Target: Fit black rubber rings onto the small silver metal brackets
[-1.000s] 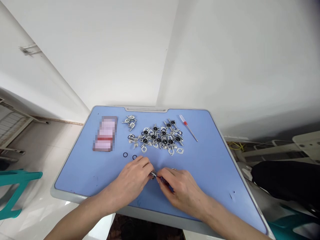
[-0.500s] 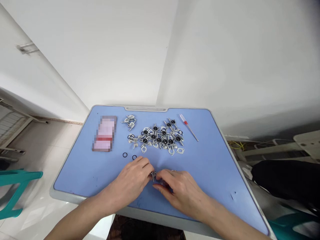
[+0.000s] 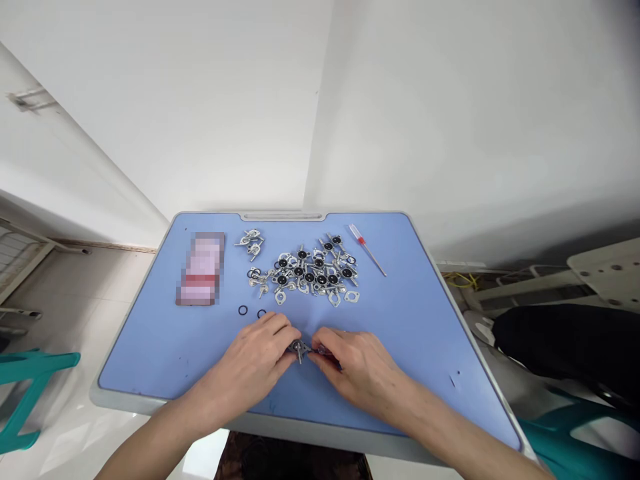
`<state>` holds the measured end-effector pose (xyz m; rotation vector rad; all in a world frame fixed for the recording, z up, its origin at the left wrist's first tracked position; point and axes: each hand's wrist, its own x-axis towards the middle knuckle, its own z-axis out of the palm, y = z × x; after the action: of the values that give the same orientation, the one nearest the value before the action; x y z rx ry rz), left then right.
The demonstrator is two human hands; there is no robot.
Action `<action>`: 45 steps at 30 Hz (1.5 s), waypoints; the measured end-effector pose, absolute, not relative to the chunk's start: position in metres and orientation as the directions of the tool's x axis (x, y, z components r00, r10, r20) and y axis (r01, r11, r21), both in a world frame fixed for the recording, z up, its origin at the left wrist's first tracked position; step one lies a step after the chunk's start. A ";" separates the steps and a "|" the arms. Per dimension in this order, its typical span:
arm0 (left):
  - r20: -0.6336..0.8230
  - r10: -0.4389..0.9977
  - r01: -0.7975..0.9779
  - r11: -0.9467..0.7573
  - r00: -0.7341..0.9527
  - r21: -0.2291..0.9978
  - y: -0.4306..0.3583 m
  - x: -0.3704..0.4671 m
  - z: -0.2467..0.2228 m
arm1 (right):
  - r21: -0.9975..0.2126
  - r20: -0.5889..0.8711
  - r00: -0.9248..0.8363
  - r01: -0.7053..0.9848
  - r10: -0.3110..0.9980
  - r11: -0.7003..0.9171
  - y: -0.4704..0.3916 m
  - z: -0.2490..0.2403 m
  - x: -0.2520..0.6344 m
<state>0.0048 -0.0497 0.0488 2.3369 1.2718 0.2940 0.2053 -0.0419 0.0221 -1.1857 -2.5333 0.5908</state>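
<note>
item (image 3: 324,351) in right hand (image 3: 363,363) mostly hidden

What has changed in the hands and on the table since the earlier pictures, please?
The small metal part in the left hand has turned: its rod, which pointed across toward the right hand, now points toward the person. Nothing was visibly released. The right hand still grips a mostly hidden object; the pile of parts and red-banded tool stayed put.
</note>
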 end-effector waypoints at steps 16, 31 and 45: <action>0.000 0.846 0.795 -0.502 0.534 0.340 -0.053 0.008 0.050 | -0.473 0.059 -0.616 0.676 0.785 0.566 -0.043 0.021 0.205; -0.016 0.844 0.757 -0.473 0.537 0.451 -0.049 0.006 0.046 | -0.463 0.088 -0.613 0.673 0.785 0.577 -0.044 0.019 0.205; -0.037 0.846 0.750 -0.450 0.532 0.486 -0.046 0.003 0.045 | -0.465 0.080 -0.617 0.672 0.783 0.577 -0.044 0.018 0.203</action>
<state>0.0028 -0.0459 0.0449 2.3264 1.3003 0.2912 0.2031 -0.0443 0.0184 -1.1982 -2.5337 0.5747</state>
